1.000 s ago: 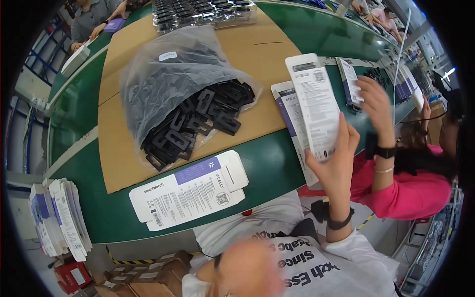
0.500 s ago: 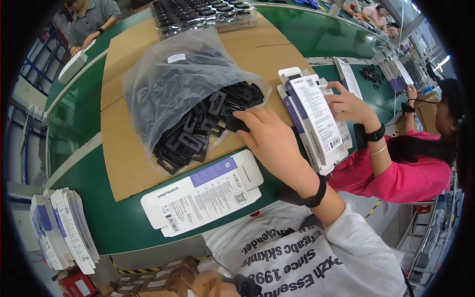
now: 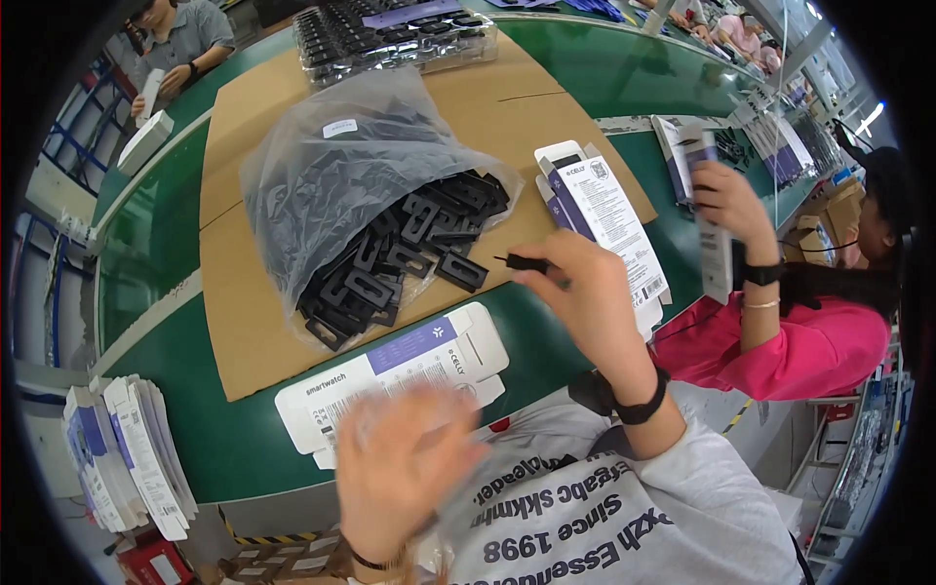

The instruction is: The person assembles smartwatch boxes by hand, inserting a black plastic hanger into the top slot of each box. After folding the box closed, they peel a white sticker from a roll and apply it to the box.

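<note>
Between the thumb and fingers of my right hand (image 3: 590,292) is a black plastic piece (image 3: 527,263), seen nearly edge-on. Just left of it, a heap of black plastic frame pieces (image 3: 419,219) spills from the mouth of a translucent grey bag (image 3: 322,185). One loose frame piece (image 3: 461,272) lies at the heap's near edge. My left hand (image 3: 400,458), smeared by motion, is over the near side of a flat white and purple box (image 3: 414,353) at the table's front edge. Its fingers are too blurred to read, and whether it touches the box is unclear.
Brown cardboard (image 3: 229,322) lies under the bag on the green table (image 3: 219,429). Beyond the bag stands a clear tray of black parts (image 3: 390,44). Flat boxes (image 3: 614,214) lie at right, beside a co-worker in pink (image 3: 736,341). More boxes (image 3: 136,448) are stacked at left.
My right hand has drawn back from the heap with a black plastic piece. My left hand has come up over the flat box. The co-worker's hand has lifted a box off the right-hand pile.
</note>
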The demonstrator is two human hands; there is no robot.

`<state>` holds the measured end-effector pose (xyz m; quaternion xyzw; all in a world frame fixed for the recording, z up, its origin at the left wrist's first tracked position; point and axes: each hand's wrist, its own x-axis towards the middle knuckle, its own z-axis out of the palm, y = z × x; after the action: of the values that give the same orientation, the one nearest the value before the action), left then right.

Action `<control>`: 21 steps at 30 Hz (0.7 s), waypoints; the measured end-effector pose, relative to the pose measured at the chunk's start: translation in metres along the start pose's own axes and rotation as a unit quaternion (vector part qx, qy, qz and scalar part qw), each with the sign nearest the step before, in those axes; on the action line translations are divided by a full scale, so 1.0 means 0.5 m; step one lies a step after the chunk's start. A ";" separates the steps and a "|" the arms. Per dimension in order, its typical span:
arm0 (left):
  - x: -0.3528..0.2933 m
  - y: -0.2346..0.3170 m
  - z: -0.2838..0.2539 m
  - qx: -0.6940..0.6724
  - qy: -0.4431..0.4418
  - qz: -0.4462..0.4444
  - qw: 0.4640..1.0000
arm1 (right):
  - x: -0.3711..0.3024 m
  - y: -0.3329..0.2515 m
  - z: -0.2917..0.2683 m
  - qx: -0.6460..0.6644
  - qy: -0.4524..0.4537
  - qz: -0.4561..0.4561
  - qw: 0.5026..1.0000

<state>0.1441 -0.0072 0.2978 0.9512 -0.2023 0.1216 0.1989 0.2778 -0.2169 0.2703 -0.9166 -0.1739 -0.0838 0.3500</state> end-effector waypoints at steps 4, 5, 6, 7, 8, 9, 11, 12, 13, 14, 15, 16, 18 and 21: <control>0.007 -0.084 0.005 -0.013 -0.040 -0.157 0.987 | -0.037 -0.015 -0.023 0.204 -0.005 0.085 0.975; 0.004 -0.092 0.007 -0.010 -0.042 -0.165 0.985 | -0.043 -0.020 -0.029 0.209 -0.013 0.083 0.974; 0.003 -0.099 0.010 -0.007 -0.063 -0.161 0.985 | -0.050 -0.021 -0.034 0.216 -0.012 0.095 0.972; 0.003 -0.102 0.012 -0.004 -0.085 -0.157 0.984 | -0.056 -0.019 -0.036 0.223 -0.012 0.107 0.969; 0.005 -0.100 0.012 -0.004 -0.086 -0.153 0.984 | -0.061 -0.015 -0.037 0.226 -0.015 0.108 0.968; 0.005 -0.098 0.009 -0.002 -0.089 -0.158 0.983 | -0.067 -0.013 -0.038 0.248 -0.006 0.089 0.965; 0.006 -0.093 0.005 0.018 -0.088 -0.138 0.986 | -0.073 -0.009 -0.039 0.274 -0.001 0.070 0.959; 0.006 -0.092 0.006 0.020 -0.090 -0.143 0.985 | -0.075 -0.009 -0.039 0.284 0.015 0.056 0.957; 0.007 -0.094 0.009 0.021 -0.065 -0.115 0.991 | -0.076 -0.009 -0.038 0.296 0.032 0.042 0.954; 0.004 -0.095 0.012 0.022 -0.040 -0.087 0.995 | -0.078 -0.010 -0.040 0.300 0.028 0.041 0.953; -0.002 -0.093 0.014 0.024 -0.042 -0.092 0.995 | -0.082 -0.011 -0.043 0.308 0.043 0.021 0.950; -0.009 -0.089 0.020 -0.013 0.011 -0.081 0.997 | -0.086 -0.011 -0.046 0.316 0.058 0.003 0.947; -0.011 -0.079 0.017 -0.021 0.082 -0.031 0.996 | -0.089 -0.015 -0.047 0.353 0.075 -0.012 0.933; -0.015 -0.042 0.021 0.011 0.099 -0.074 0.992 | -0.096 -0.022 -0.047 0.410 0.088 -0.033 0.907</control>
<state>0.1481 0.0084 0.2790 0.9490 -0.1091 0.2021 0.2158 0.2284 -0.2376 0.2811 -0.6748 -0.1913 -0.0964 0.7062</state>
